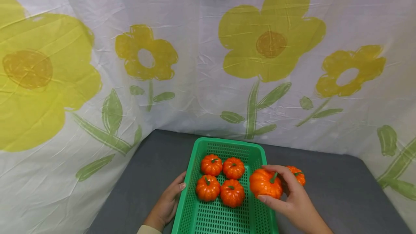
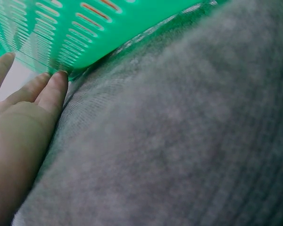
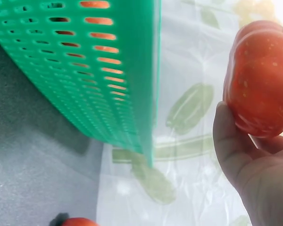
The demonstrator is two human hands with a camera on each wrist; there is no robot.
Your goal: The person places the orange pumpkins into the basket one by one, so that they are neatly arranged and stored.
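A small orange pumpkin with a green stem is in my right hand, gripped between thumb and fingers over the right rim of a green plastic basket. In the right wrist view the pumpkin is higher than much of the slotted basket wall. Several similar pumpkins sit grouped inside the basket. My left hand rests against the basket's left side, its thumb at the rim. The left wrist view shows that hand's fairly straight fingers touching the wall near its bottom.
Another pumpkin lies on the dark grey table right of the basket, partly hidden behind my right hand. A white sheet printed with yellow flowers hangs behind the table and along its sides.
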